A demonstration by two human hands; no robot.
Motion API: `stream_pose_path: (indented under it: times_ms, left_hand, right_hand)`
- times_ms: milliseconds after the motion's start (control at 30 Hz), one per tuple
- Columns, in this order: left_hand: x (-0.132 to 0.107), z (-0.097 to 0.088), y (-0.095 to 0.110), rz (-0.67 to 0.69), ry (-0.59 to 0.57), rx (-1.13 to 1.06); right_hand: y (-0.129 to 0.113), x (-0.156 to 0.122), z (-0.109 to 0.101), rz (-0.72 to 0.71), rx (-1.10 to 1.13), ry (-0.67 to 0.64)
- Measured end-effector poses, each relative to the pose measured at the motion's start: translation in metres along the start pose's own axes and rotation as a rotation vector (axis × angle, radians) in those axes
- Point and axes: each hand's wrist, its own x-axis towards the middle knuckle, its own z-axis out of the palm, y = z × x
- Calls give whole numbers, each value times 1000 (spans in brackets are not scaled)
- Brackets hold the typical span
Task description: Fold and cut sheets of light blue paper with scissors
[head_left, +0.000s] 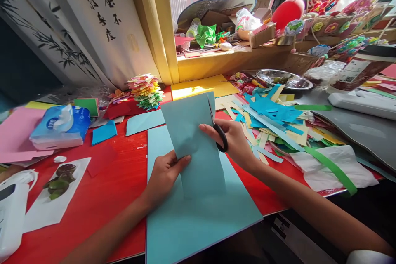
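Note:
My left hand (167, 173) pinches the left edge of a light blue sheet of paper (192, 132), thumb on top, holding it raised and tilted. In my right hand (235, 140) is a pair of scissors (221, 138) with black handles. Its blades sit at the sheet's right edge, where a narrow strip (211, 101) stands partly cut from the rest near the top. My right thumb lies against the sheet's face. Underneath, a larger stack of light blue paper (198, 231) rests on the red table top.
Paper scraps (269, 111) heap up on the right beside a grey laptop (365, 128). A metal bowl (284, 79) and a lidded cup (359, 70) stand behind. At left are a tissue pack (60, 126) and peels on a napkin (37, 210). Folded paper pieces (145, 90) are stacked at the back.

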Motion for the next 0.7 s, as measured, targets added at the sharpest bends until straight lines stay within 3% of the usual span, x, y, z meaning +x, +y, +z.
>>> stream_pose_path:
  times_ms: [700]
  left_hand:
    - [9,1,-3,-150,-52,-201]
  right_hand:
    - [19,6,0,34,9,11]
